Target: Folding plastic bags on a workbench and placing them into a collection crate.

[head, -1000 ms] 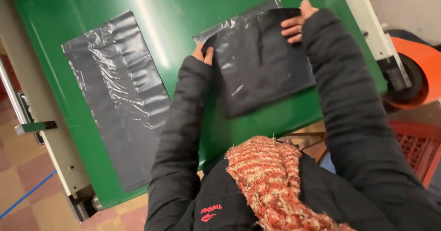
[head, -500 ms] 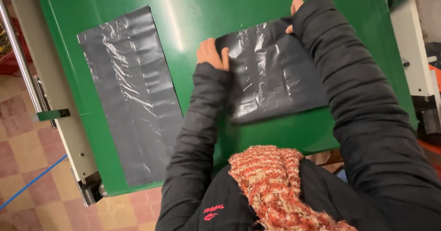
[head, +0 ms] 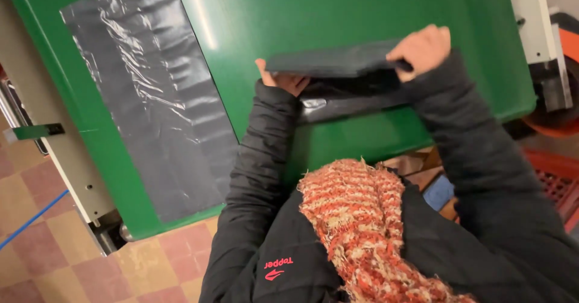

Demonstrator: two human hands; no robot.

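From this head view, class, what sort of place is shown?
Probably a workshop or small packing plant: a large green work table with a white machine frame, grey plastic sheets laid flat, and a red crate.

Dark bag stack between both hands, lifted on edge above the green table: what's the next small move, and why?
Probably lower the dark bag stack back flat onto the green table. The left hand and right hand pinch its two ends, so it hangs tilted on edge, with loose plastic sheet sagging beneath. Laying it down should let the layers settle square, clear of the long flat bag at left.
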